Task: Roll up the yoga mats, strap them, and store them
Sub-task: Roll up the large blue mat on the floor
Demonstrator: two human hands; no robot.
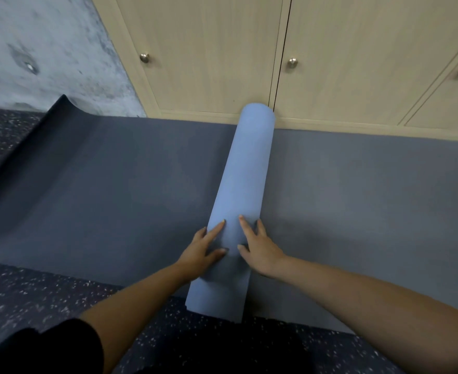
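A light blue yoga mat roll [245,168] lies across a dark grey mat [114,184] that is spread flat on the floor. The roll runs from near me to the cupboard base. My left hand [203,251] presses on the roll's left side with straight fingers. My right hand [260,249] presses on its right side, fingers spread flat. Both hands sit on the near third of the roll. The grey mat's far left end [65,103] curls upward.
Pale wooden cupboard doors [211,55] with round metal knobs [144,58] stand right behind the mats. A grey concrete wall [41,49] is at the upper left. Dark speckled flooring [38,295] lies in front of the mat.
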